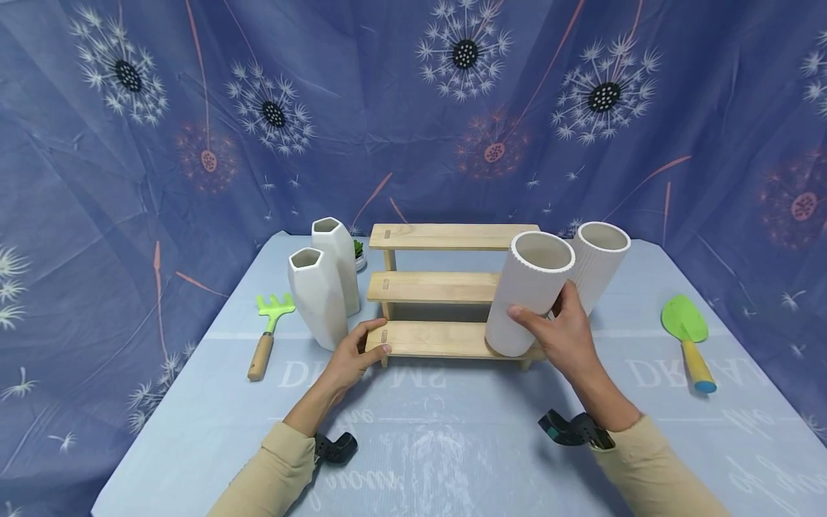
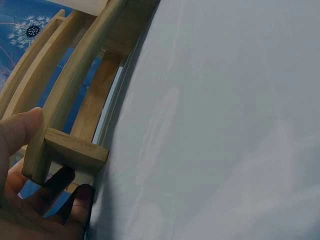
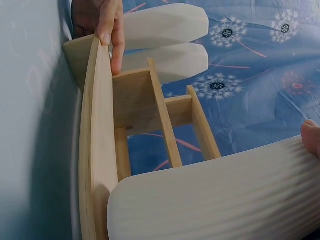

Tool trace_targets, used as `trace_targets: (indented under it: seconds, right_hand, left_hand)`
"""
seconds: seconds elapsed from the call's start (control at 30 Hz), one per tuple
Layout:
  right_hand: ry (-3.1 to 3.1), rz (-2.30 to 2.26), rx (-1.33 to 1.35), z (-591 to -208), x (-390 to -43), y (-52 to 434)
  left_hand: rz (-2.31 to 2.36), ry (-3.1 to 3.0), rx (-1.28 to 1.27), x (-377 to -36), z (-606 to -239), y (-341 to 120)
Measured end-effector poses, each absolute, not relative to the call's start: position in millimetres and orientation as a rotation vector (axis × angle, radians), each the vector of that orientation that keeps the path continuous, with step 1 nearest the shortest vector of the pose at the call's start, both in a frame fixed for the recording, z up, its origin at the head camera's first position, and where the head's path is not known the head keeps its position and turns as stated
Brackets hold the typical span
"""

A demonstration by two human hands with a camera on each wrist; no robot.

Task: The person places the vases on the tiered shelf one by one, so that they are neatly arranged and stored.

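Ribbed white cylinder vase sits tilted on the right end of the wooden step shelf's lowest step, base on the board, right hand wrapped round its lower body to keep it from tipping. Left hand pinches the left end of that bottom step, probably bracing the shelf. Second ribbed vase just behind-right; two faceted white vases by shelf's left edge; rake left, trowel right on the table.

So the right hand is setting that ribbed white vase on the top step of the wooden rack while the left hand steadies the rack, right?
Not quite: the right hand holds the ribbed vase on the bottom step of the rack, not the top one. The head view shows its base there. The left hand does hold the rack's bottom-left corner.
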State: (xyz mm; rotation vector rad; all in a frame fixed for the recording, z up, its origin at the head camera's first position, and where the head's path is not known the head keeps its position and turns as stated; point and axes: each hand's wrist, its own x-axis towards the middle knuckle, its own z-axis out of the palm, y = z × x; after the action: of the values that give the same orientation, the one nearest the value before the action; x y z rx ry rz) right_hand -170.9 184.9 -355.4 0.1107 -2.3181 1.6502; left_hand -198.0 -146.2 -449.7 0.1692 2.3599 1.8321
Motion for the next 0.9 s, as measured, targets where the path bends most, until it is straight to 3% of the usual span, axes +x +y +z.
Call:
trace_targets:
  seconds: [0.9]
  right_hand:
    - [-2.320, 1.680, 0.222, -360, -179, 165]
  left_hand:
    - [1.831, 2.366, 0.165, -197, -449, -146]
